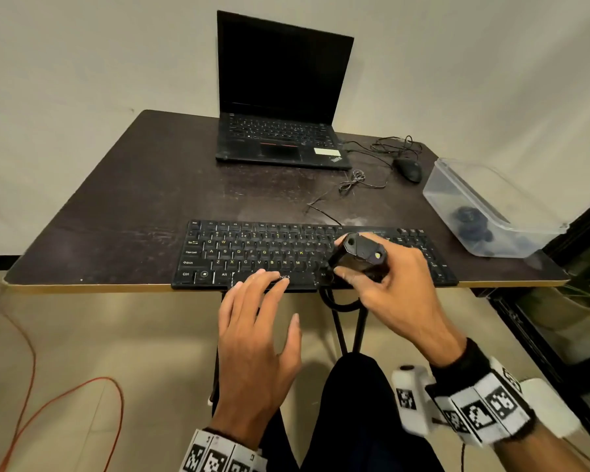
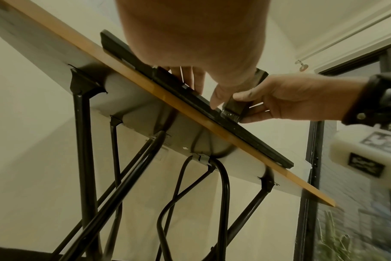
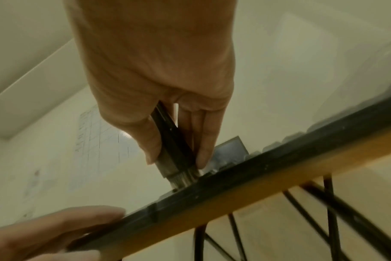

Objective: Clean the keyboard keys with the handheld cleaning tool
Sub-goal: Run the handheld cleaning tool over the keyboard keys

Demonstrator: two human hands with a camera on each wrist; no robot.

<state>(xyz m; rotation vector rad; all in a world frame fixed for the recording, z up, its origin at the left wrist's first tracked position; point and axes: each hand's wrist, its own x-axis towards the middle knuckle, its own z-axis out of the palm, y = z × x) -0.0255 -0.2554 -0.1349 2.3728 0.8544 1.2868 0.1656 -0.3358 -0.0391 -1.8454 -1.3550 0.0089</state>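
Note:
A black keyboard lies along the near edge of the dark table. My right hand grips a black brush-like cleaning tool, its bristles down on the keys right of the space bar. Thumb and fingers pinch the tool's handle in the right wrist view. My left hand lies flat with straight fingers resting on the space bar at the keyboard's front edge. The tool shows beside the left thumb in the left wrist view.
An open black laptop stands at the back of the table. A black mouse with tangled cable lies to its right. A clear plastic bin with dark items sits at the right edge. Black table legs run below; an orange cable is on the floor.

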